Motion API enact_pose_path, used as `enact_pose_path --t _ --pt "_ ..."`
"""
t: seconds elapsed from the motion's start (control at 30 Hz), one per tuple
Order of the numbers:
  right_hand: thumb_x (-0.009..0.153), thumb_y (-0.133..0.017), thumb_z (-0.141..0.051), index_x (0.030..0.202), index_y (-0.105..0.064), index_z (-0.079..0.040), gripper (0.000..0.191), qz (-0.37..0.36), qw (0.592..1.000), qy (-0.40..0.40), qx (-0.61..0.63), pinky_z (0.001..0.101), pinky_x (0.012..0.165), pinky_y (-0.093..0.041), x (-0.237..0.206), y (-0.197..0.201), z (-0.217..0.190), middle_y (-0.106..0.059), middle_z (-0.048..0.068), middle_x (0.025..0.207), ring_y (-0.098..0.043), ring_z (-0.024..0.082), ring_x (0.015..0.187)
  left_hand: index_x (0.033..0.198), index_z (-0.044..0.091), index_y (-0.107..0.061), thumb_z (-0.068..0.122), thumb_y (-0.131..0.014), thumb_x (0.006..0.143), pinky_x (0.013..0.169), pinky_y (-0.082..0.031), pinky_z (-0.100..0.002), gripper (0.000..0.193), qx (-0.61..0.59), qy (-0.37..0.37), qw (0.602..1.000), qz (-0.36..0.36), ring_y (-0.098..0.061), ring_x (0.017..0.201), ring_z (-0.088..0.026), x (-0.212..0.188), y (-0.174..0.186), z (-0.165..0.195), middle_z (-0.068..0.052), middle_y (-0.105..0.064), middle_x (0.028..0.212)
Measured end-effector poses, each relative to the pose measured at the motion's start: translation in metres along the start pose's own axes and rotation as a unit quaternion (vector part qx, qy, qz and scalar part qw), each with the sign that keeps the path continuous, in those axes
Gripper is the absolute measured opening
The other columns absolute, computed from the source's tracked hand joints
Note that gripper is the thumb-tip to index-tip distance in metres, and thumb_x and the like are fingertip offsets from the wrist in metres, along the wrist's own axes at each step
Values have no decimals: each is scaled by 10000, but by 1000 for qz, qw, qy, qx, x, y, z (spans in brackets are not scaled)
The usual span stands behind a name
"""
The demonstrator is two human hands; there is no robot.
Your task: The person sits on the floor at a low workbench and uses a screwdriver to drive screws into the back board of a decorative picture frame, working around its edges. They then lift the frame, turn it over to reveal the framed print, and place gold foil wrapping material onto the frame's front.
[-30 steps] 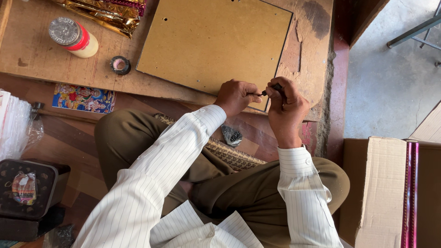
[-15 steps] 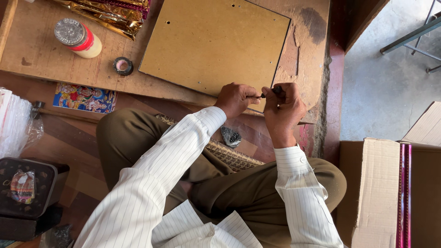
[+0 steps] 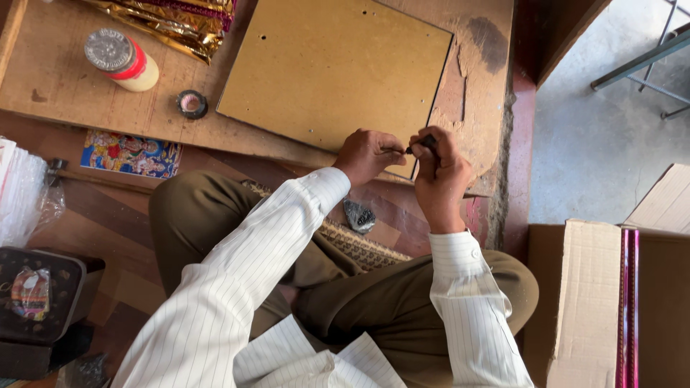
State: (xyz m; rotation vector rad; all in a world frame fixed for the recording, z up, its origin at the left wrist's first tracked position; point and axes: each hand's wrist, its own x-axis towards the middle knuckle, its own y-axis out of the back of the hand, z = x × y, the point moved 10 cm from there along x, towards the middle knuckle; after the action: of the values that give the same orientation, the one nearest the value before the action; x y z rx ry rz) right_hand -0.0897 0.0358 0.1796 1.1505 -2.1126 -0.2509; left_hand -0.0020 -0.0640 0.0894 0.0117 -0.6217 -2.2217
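Your hands meet at the near edge of the brown backing board (image 3: 334,68), which lies flat on the worn wooden work surface (image 3: 43,72). Left hand (image 3: 368,154): fingers curled together, thumb and forefinger pinched on a thin metal pin (image 3: 394,150) that points toward the right hand. Right hand (image 3: 440,172): fingers closed round a small dark tool (image 3: 425,142), its tip just at the pin's end, right over the board's near right corner.

Against half a second ago, both hands sit in the same spot at the board's edge and the grips look unchanged; the pin and tool are no closer together or farther apart that you can tell. The view has drifted a little, nothing more.

Around you: a glue bottle (image 3: 122,59) with a red band and grey cap stands far left on the surface; a small tape roll (image 3: 191,104) lies between it and the board, apart from both. Gold foil wrapping (image 3: 180,21) lies at the top edge. A colourful printed card (image 3: 129,154) rests by your left knee. A cardboard box (image 3: 596,302) stands to your right.
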Motion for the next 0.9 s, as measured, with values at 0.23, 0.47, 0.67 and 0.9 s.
enact_pose_path --t 0.23,0.47,0.67,0.9 --pt "982 -711 74 1083 -655 -8 142 24 999 -24 0 225 724 -550 -3 1 7 -741 61 901 -684 72 820 918 154 -806 275 -818 814 702 -580 -353 160 -16 55 998 -23 -762 753 -213 1 -5 -13 -48 -786 850" --pt "966 -759 43 1029 -628 -4 153 35 998 -47 15 210 712 -551 -4 0 13 -728 55 876 -698 64 812 936 170 -804 280 -813 809 729 -589 -345 168 -18 56 998 -22 -770 796 -202 1 -5 -14 -33 -791 887" --pt "933 -823 -15 951 -613 -15 211 65 996 -31 -60 208 639 -527 -4 4 10 -714 53 803 -693 63 717 934 167 -810 270 -805 828 747 -584 -365 147 7 53 998 -25 -765 807 -225 2 -5 -9 -43 -793 889" --pt "917 -864 -43 923 -603 -18 262 92 993 -46 -59 213 601 -506 -8 4 13 -695 48 769 -666 61 677 951 165 -809 274 -795 844 773 -592 -360 153 3 52 998 -21 -769 835 -225 0 0 -2 -47 -792 920"
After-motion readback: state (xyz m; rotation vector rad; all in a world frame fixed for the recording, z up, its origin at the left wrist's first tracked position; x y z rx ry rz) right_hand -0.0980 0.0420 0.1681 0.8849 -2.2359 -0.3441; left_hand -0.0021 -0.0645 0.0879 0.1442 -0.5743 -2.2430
